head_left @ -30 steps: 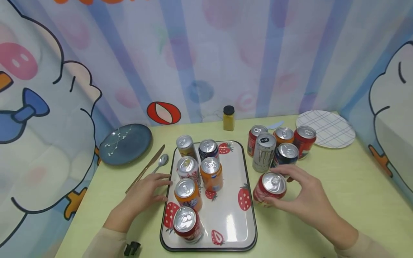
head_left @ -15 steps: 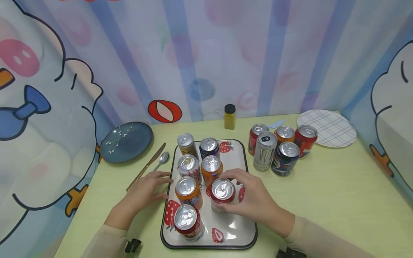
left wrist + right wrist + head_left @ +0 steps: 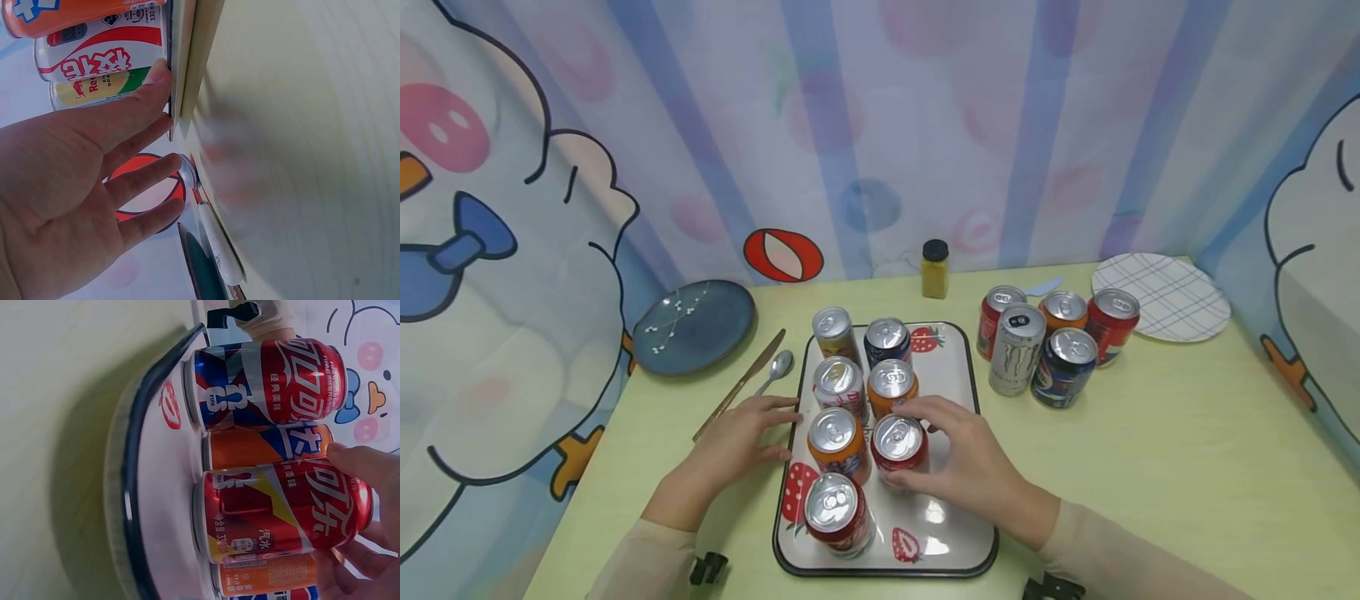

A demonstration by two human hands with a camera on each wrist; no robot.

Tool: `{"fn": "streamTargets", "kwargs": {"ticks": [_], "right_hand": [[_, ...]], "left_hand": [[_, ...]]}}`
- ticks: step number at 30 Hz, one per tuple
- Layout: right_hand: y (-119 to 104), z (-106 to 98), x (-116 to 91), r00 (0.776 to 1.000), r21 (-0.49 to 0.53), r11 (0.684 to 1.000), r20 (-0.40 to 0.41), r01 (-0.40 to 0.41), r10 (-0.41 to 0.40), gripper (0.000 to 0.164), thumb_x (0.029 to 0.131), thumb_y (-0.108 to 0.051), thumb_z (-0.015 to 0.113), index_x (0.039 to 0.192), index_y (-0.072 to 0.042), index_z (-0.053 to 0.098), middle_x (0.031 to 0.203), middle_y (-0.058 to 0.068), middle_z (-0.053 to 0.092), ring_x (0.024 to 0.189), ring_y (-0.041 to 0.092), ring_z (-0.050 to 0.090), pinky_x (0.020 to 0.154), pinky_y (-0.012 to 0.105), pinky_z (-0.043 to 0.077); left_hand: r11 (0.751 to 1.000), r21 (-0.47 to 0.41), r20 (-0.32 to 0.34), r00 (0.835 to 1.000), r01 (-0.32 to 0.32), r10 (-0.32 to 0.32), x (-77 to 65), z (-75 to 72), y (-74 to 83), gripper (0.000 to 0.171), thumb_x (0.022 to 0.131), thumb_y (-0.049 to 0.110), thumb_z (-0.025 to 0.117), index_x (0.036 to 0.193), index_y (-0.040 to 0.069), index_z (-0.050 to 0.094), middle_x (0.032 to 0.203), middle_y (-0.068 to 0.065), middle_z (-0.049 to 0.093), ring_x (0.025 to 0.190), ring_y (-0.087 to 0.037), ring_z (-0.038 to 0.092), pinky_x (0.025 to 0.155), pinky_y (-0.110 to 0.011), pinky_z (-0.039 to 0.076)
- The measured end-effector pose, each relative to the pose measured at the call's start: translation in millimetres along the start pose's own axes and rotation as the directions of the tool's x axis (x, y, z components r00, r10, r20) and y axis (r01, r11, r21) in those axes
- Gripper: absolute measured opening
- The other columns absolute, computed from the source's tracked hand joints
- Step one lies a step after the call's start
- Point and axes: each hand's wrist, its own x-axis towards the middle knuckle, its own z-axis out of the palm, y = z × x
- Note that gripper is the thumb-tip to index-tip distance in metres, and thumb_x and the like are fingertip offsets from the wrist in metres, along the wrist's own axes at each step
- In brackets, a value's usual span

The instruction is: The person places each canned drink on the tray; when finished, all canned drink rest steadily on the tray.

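Note:
My right hand (image 3: 973, 454) grips a red cola can (image 3: 898, 439) by its upper part, thumb on the near side and fingers on the far side. In the right wrist view this cola can (image 3: 281, 509) stands upright with its base at the tray surface. It is beside an orange soda can (image 3: 832, 433) and in front of another orange can (image 3: 892, 382). My left hand (image 3: 730, 442) lies along the left edge of the strawberry-print tray (image 3: 951, 529), fingers extended, fingertips at the rim. A second red cola can (image 3: 832, 506) occupies the tray's near left corner.
Farther back on the tray are a white can (image 3: 838, 379), a gold can (image 3: 832, 327) and a dark blue can (image 3: 887, 335). Right of it stand several cans, including a silver one (image 3: 1017, 354). A knife (image 3: 741, 383), spoon (image 3: 781, 364), blue plate (image 3: 700, 329), checked plate (image 3: 1165, 296) and yellow jar (image 3: 935, 271) surround these.
My right hand has carried the red cola can leftward from the table beside the tray onto the tray, up to the orange cans. My left hand has stayed at the tray's edge.

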Motion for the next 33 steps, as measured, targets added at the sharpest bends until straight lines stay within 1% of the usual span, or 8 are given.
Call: {"fn": "streamTargets", "kwargs": {"ticks": [5, 11, 14, 21, 23, 27, 29, 33], "right_hand": [[-0.5, -4.3, -1.4, 1.0, 0.02, 1.0, 0.023, -0.005, 0.004, 0.072, 0.07, -0.034, 0.097, 0.133, -0.017, 0.067, 0.132, -0.007, 0.066, 0.118, 0.012, 0.066, 0.091, 0.035, 0.061], [5.3, -26.0, -7.9, 0.999, -0.047, 0.998, 0.016, 0.047, -0.047, 0.068, 0.072, -0.03, 0.096, 0.132, -0.017, 0.068, 0.136, -0.002, 0.064, 0.122, 0.017, 0.064, 0.092, 0.034, 0.061], [15.5, -45.9, -11.7, 0.996, -0.101, 0.992, -0.044, 0.073, -0.078, 0.067, 0.07, -0.025, 0.097, 0.131, -0.016, 0.069, 0.135, -0.001, 0.065, 0.123, 0.019, 0.064, 0.095, 0.033, 0.06], [46.2, -103.8, -12.4, 0.958, -0.228, 0.968, -0.236, 0.109, -0.163, 0.065, 0.065, -0.007, 0.097, 0.125, -0.01, 0.072, 0.13, 0.008, 0.067, 0.12, 0.02, 0.063, 0.109, 0.01, 0.041], [55.5, -119.8, -12.3, 0.946, -0.282, 0.956, -0.28, 0.08, -0.161, 0.064, 0.065, -0.004, 0.096, 0.124, -0.008, 0.071, 0.129, 0.011, 0.067, 0.12, 0.024, 0.062, 0.107, 0.009, 0.039], [76.3, -143.1, -13.9, 0.938, -0.348, 0.936, -0.339, -0.056, -0.07, 0.064, 0.067, -0.007, 0.096, 0.126, -0.005, 0.07, 0.133, 0.016, 0.063, 0.12, 0.034, 0.06, 0.095, 0.03, 0.046], [87.0, -149.7, -14.7, 0.94, -0.352, 0.927, -0.341, -0.13, 0.003, 0.064, 0.07, -0.01, 0.095, 0.128, -0.005, 0.068, 0.133, 0.018, 0.061, 0.115, 0.036, 0.06, 0.088, 0.034, 0.045], [103.6, -155.3, -18.4, 0.938, -0.31, 0.92, -0.316, -0.241, 0.139, 0.066, 0.075, -0.02, 0.094, 0.132, -0.004, 0.064, 0.127, 0.018, 0.063, 0.103, 0.033, 0.064, 0.082, 0.022, 0.048]], "left_hand": [[1.0, 0.009, -0.009, 1.0, -0.014, 0.014, -0.5, 0.3, -0.6, 0.055, 0.08, 0.029, 0.089, 0.131, 0.017, 0.073, 0.146, -0.011, 0.062, 0.137, -0.038, 0.056, 0.108, -0.06, 0.049], [1.0, 0.004, -0.014, 1.0, -0.022, 0.022, -0.4, 1.9, -1.7, 0.055, 0.079, 0.029, 0.089, 0.13, 0.017, 0.073, 0.145, -0.011, 0.062, 0.136, -0.038, 0.056, 0.107, -0.06, 0.05], [1.0, 0.001, -0.015, 1.0, -0.024, 0.024, 0.3, 3.3, -2.6, 0.055, 0.079, 0.029, 0.089, 0.13, 0.017, 0.073, 0.145, -0.011, 0.062, 0.136, -0.038, 0.056, 0.107, -0.06, 0.05], [1.0, 0.009, -0.029, 0.999, -0.028, 0.028, 0.1, 3.0, -3.5, 0.056, 0.079, 0.029, 0.09, 0.13, 0.017, 0.073, 0.145, -0.011, 0.062, 0.135, -0.038, 0.057, 0.106, -0.06, 0.05], [1.0, 0.008, -0.031, 0.999, -0.028, 0.029, 0.2, 2.2, -2.9, 0.056, 0.079, 0.029, 0.09, 0.13, 0.017, 0.073, 0.145, -0.011, 0.062, 0.135, -0.038, 0.057, 0.106, -0.06, 0.05], [1.0, 0.009, -0.028, 0.999, -0.028, 0.028, 0.7, 0.6, -1.6, 0.055, 0.079, 0.028, 0.089, 0.13, 0.016, 0.073, 0.145, -0.011, 0.062, 0.136, -0.038, 0.057, 0.107, -0.06, 0.05], [1.0, 0.01, -0.026, 0.999, -0.028, 0.028, 0.8, 0.5, -1.4, 0.055, 0.079, 0.028, 0.089, 0.13, 0.016, 0.073, 0.145, -0.011, 0.062, 0.135, -0.038, 0.057, 0.106, -0.06, 0.05], [0.999, 0.012, -0.02, 0.999, -0.03, 0.03, 0.6, 1.0, -0.9, 0.054, 0.08, 0.027, 0.089, 0.13, 0.016, 0.073, 0.145, -0.011, 0.062, 0.135, -0.038, 0.057, 0.106, -0.061, 0.05]]}}
